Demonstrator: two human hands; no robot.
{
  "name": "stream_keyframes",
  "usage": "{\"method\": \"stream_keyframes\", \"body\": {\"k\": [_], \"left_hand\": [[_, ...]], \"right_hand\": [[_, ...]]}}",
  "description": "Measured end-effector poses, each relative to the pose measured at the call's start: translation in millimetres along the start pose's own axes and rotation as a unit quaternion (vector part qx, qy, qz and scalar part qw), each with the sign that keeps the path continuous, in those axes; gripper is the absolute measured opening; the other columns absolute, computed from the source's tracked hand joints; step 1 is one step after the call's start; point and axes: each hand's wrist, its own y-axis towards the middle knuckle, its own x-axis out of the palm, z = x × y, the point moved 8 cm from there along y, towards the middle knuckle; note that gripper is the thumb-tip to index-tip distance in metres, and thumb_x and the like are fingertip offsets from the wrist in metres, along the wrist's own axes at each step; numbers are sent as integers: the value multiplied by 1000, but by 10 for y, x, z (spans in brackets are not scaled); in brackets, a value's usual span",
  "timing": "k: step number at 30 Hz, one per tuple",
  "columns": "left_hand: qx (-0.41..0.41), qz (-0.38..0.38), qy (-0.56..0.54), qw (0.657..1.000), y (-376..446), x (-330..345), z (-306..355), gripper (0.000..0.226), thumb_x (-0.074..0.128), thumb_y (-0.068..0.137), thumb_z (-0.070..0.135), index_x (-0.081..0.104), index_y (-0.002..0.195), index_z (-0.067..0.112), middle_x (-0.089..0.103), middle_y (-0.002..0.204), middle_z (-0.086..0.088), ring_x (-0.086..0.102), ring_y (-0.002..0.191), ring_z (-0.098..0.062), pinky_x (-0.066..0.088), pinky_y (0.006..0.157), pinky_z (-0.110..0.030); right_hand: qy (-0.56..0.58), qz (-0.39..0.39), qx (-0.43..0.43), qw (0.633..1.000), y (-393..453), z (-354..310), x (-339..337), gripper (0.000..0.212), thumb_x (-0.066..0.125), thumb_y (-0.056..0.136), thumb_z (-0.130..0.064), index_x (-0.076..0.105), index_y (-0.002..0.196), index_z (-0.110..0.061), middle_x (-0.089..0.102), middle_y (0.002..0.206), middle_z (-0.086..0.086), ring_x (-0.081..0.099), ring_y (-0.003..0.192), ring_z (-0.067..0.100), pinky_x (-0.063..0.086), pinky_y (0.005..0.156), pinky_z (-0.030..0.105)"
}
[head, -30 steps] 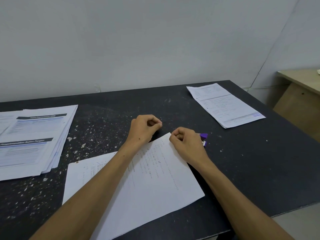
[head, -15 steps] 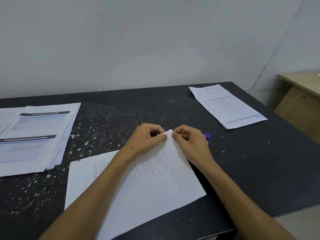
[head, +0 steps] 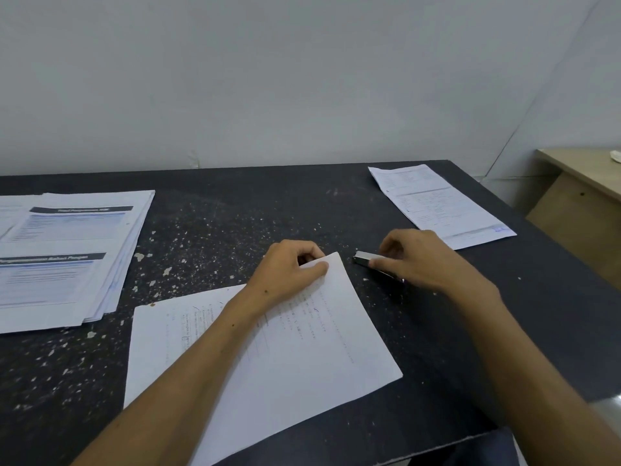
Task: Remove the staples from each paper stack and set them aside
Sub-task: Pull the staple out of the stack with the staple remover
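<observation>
A white paper stack [head: 302, 351] with faint handwriting lies slanted in front of me on the black table [head: 235, 203]. My left hand [head: 289, 267] pinches its far corner between thumb and curled fingers. To the right of that corner, my right hand [head: 416, 257] closes its thumb and fingers round a small metal stapler [head: 364, 258] lying on the table; most of the tool is hidden under the hand. Two tiny loose staples [head: 344, 246] lie just beyond the corner.
A thick pile of printed papers [head: 64, 253] lies at the left. A single printed stack [head: 440, 203] lies at the far right of the table. A beige desk [head: 584, 183] stands beyond the right edge. The table's front edge runs close below the paper.
My right hand has left the paper's corner and moved right onto the stapler. My left hand stays on the corner, holding it.
</observation>
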Motion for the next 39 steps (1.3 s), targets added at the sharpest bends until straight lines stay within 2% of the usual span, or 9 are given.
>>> {"method": "stream_keyframes", "body": {"k": [6,10,15,17,21,24,27,33,39], "left_hand": [[1,2,7,1000,-7,1,-5,10,71,91,20,78,84,24,75,81,15,69,76,-3,58,75,-27],[2,2,11,1000,-10,3,-7,9,71,91,21,78,86,23,75,82,15,68,76,-1,57,75,-26],[0,6,17,1000,-11,0,5,9,70,92,21,79,89,22,73,81,15,65,73,1,50,70,-18],[3,7,14,1000,-16,0,12,9,70,92,20,79,89,21,72,79,16,64,72,4,47,68,-17],[2,6,19,1000,-16,4,10,8,71,94,22,79,92,22,71,82,18,65,74,5,47,69,-14],[0,7,21,1000,-17,3,4,8,71,93,22,79,92,22,73,83,17,67,77,0,51,72,-17],[2,12,19,1000,-22,-11,12,8,71,92,22,78,89,23,74,82,15,68,76,-2,53,72,-20],[1,12,25,1000,-22,-8,21,8,71,91,22,79,89,23,73,81,18,68,77,2,54,73,-20],[3,12,19,1000,-39,-16,34,9,71,89,19,79,88,23,74,79,15,69,75,-1,53,72,-20]], "right_hand": [[-48,-12,4,999,82,-22,99,26,75,87,-51,59,84,-31,66,95,-3,63,85,19,53,72,36],[198,37,17,979,12,-72,-30,30,79,88,-46,66,81,-20,72,76,-5,62,66,8,41,60,23],[489,52,24,871,47,-207,25,36,76,93,-36,54,78,-11,75,81,17,75,78,27,54,78,42],[529,70,29,845,68,-247,47,33,73,96,-34,60,84,-6,76,83,18,75,72,19,55,75,33],[515,128,41,847,133,-251,136,41,69,97,-40,60,75,-7,75,76,14,69,64,15,55,73,31],[423,254,28,869,112,-255,72,52,67,96,-39,42,63,-7,53,58,8,48,55,11,45,65,36],[343,339,-8,876,38,-401,4,48,65,96,-38,41,66,-9,45,53,0,39,52,11,44,61,42],[313,341,-43,885,36,-555,40,41,63,101,-34,35,71,-29,41,55,-13,44,52,5,37,57,24],[277,315,-92,903,110,-699,90,36,61,101,-34,40,75,-21,45,57,-10,41,51,10,43,54,29]]}}
